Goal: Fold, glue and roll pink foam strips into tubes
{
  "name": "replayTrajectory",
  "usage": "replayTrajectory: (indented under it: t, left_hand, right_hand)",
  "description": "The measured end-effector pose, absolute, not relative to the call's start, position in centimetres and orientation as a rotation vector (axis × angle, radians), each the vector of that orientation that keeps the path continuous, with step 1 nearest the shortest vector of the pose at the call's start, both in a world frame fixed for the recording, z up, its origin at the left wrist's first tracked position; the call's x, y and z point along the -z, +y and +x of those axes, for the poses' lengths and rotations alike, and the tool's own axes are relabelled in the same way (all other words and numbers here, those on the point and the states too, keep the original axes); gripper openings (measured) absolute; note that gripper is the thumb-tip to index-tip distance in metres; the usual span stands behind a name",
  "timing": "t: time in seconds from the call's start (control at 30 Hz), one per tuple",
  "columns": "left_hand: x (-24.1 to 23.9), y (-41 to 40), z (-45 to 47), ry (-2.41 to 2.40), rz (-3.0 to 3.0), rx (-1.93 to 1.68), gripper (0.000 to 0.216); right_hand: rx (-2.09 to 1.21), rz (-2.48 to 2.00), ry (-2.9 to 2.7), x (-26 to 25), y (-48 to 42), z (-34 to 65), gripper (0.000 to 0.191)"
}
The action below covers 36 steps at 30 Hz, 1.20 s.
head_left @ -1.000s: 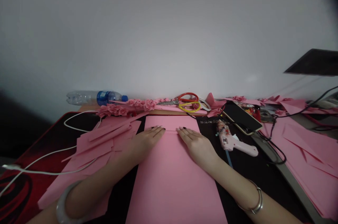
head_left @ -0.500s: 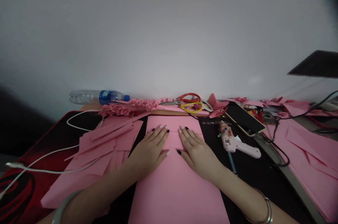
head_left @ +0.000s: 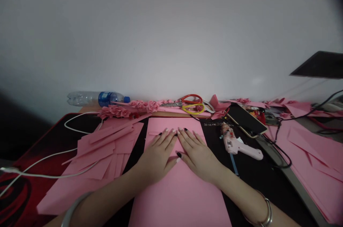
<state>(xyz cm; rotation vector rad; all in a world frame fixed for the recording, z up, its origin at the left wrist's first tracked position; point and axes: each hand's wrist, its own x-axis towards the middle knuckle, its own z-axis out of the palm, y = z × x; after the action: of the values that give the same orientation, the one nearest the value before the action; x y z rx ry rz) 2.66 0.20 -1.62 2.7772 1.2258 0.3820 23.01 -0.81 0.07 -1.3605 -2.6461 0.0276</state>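
A long sheet of pink paper (head_left: 179, 198) lies in front of me on the dark mat, with a crease or folded edge across its far part. My left hand (head_left: 158, 154) rests flat on it, fingers stretched out and pointing away. Beside it, my right hand (head_left: 197, 154) is also flat on the paper, its fingertips almost meeting those of the left near the crease. Neither hand grips anything. Part of the crease is hidden beneath the fingers.
Pink paper pieces (head_left: 99, 159) and a white cable (head_left: 53, 176) lie left. Scissors (head_left: 193, 104), paper roses (head_left: 144, 105) and a plastic bottle (head_left: 91, 98) line the wall. Rightward are a glue gun (head_left: 241, 146), a phone (head_left: 248, 120) and more pink sheets (head_left: 313, 170).
My left hand has slid right along the paper, closing most of the gap to my right hand. The right hand has barely shifted, and the view has moved slightly.
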Motion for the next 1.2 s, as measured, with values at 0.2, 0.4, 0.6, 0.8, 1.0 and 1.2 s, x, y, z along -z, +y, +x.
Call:
replayTrajectory:
  t: [0.2, 0.4, 0.6, 0.8, 1.0, 1.2]
  left_hand:
    - [0.8, 0.6, 2.6, 1.325, 2.768, -0.435, 0.065]
    - [0.5, 1.5, 2.0, 1.275, 2.747, -0.417, 0.057]
    - [1.1, 1.4, 1.2, 1.242, 2.731, -0.417, 0.06]
    - [0.7, 1.2, 1.9, 1.282, 2.726, -0.375, 0.06]
    - [0.7, 1.3, 2.7, 1.23, 2.744, -0.364, 0.059]
    - [1.0, 0.9, 0.6, 1.268, 2.728, -0.384, 0.061]
  right_hand:
    - [-0.066, -1.363, -2.634, -0.3, -0.8, 23.0, 0.056]
    - [-0.099, -1.386, -2.629, -0.6, -0.9, 22.9, 0.056]
    - [-0.108, -1.421, -2.637, -0.8, -0.9, 22.9, 0.056]
    - [-0.106, -1.487, -2.613, -0.8, -1.0, 21.7, 0.056]
    - [-0.154, -1.415, -2.633, -1.0, -0.5, 20.7, 0.057]
    - [-0.091, -1.524, -2.606, -1.3, -1.1, 22.5, 0.058]
